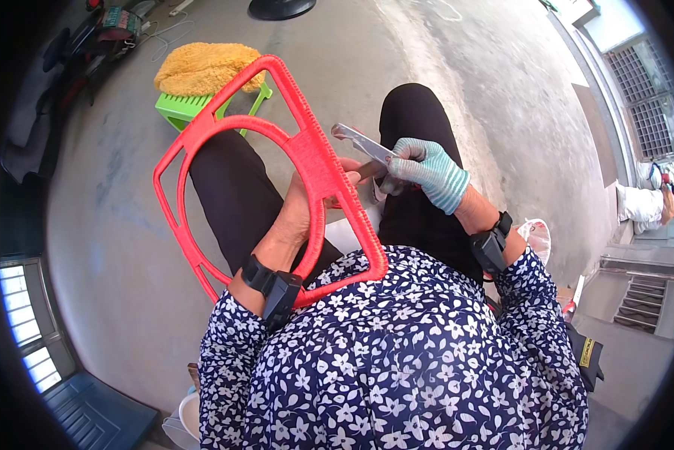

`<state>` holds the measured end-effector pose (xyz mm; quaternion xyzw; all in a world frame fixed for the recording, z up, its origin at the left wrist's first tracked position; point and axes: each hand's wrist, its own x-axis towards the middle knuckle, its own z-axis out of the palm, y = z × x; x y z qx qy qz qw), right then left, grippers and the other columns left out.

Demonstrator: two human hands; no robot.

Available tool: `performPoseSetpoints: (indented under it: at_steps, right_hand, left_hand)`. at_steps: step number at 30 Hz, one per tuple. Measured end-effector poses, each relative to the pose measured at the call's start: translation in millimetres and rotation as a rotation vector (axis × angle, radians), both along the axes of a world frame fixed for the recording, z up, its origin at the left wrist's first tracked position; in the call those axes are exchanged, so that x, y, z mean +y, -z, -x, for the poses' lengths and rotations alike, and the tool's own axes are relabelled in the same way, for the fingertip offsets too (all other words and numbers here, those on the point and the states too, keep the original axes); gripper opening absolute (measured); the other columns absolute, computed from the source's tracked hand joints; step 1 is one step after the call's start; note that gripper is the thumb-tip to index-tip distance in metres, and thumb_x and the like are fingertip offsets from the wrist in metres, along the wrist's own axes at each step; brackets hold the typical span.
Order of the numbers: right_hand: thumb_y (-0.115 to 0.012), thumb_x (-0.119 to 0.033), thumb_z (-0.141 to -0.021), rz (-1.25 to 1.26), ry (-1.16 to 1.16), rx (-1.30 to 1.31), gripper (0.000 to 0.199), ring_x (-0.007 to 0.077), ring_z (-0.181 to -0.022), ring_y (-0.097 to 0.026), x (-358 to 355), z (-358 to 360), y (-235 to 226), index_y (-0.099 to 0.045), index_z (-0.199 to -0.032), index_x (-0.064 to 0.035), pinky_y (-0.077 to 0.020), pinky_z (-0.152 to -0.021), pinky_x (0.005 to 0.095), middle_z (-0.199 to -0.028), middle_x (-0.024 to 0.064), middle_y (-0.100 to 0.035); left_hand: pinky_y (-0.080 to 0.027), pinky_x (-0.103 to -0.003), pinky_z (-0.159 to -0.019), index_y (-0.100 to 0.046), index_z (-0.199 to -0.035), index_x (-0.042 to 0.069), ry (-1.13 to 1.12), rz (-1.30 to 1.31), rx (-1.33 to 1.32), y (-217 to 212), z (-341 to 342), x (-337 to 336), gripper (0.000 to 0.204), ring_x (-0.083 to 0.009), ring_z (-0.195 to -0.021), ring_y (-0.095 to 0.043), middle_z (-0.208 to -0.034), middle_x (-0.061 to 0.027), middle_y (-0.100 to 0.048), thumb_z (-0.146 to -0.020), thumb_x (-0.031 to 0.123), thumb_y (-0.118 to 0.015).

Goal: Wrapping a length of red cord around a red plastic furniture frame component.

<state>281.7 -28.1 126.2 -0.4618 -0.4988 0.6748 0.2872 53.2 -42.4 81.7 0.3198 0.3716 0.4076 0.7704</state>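
A red frame (318, 161), wrapped in cord-like material with a ring inside a rounded rectangle, tilts over my lap. My bare left hand (301, 206) reaches up through the ring and is closed on the frame's wide crossbar; part of the hand is hidden behind it. My right hand (431, 172), in a striped white-and-teal glove, grips a flat silver knife-like tool (363, 142) with a hooked tip, pointing up and left. A short brown piece (370, 169) shows between the hands; I cannot tell whether it belongs to the tool.
Ahead on the left, a green plastic stool (179, 109) bears a fluffy yellow cushion (206, 67). A dark round base (281, 7) stands at the far edge. White sacks (641, 206) lie by the right wall. A white container (189, 414) is at the lower left.
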Motion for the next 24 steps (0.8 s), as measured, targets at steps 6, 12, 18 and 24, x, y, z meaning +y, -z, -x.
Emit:
performPoseSetpoints:
  at_steps: [6,12,18,24]
  right_hand:
    - [-0.067,-0.025,-0.088,0.016,-0.06,-0.269,0.026,0.0112,-0.068,-0.061,7.3,12.6,-3.1,-0.065,-0.094,0.0002,-0.0491,-0.062,0.0245,-0.079,0.0046,-0.066]
    - [-0.066,-0.012,-0.084,0.057,0.287,0.001,0.013,0.0148,-0.076,-0.063,2.2,8.7,12.1,-0.062,-0.091,-0.0018,-0.0524,-0.07,0.0273,-0.087,0.0082,-0.066]
    - [-0.076,-0.013,-0.077,-0.721,0.684,-0.448,0.039,0.0181,-0.095,-0.063,-4.6,-4.8,2.5,-0.06,-0.11,0.0009,-0.0521,-0.079,0.0268,-0.104,0.0133,-0.065]
    - [-0.078,-0.029,-0.066,-1.395,-0.31,-1.033,0.047,0.0322,-0.098,-0.063,-5.4,27.0,-44.2,-0.065,-0.102,-0.003,-0.0483,-0.09,0.0413,-0.1,0.0143,-0.066]
  left_hand:
    - [-0.051,-0.021,-0.061,-0.059,-0.11,-0.001,0.075,-0.013,-0.05,2.2,5.6,1.2,0.033,-0.0106,-0.067,-0.063,-0.08,-0.004,-0.066,-0.082,0.008,-0.072]
    - [-0.05,-0.021,-0.062,-0.055,-0.115,-0.004,-0.107,-0.166,0.12,2.8,4.4,0.6,0.043,-0.0103,-0.069,-0.063,-0.081,-0.0039,-0.066,-0.079,0.01,-0.075]
    - [-0.048,-0.02,-0.062,-0.053,-0.118,-0.006,-0.077,-0.159,0.077,-3.5,4.4,0.1,0.047,-0.0081,-0.07,-0.061,-0.079,-0.0031,-0.064,-0.078,0.007,-0.075]
    - [-0.048,-0.021,-0.061,-0.053,-0.119,-0.006,-0.027,-0.13,0.028,-9.8,3.3,-3.1,0.046,-0.0072,-0.067,-0.059,-0.077,-0.0031,-0.064,-0.08,0.009,-0.073]
